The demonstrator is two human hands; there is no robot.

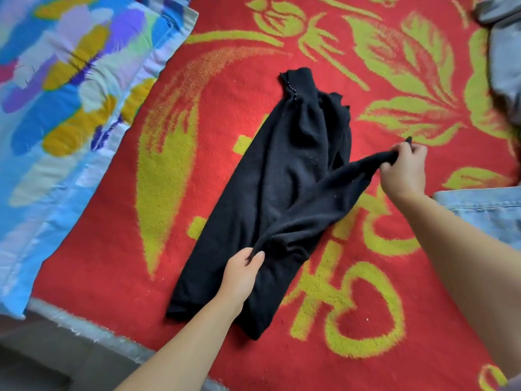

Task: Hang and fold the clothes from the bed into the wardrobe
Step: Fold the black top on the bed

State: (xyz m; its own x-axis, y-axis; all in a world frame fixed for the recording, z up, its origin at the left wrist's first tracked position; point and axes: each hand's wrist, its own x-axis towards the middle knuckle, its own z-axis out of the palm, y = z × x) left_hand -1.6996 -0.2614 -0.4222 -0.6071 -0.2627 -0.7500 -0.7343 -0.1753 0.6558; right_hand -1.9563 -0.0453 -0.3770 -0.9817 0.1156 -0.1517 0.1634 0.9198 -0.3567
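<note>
A sweater [276,176] lies on the blanket [225,66] before me, a quilt [56,94] to its left, jeans [485,210] to its right, another garment [507,52] behind those.

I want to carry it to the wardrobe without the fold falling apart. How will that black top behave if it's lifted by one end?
Probably floppy: the black top drapes in soft wrinkles, and the sleeve sags between the right hand and the left hand. It looks like a thin knit, so likely light. The fuzzy red blanket may grip it, so dragging could undo the fold.
</note>
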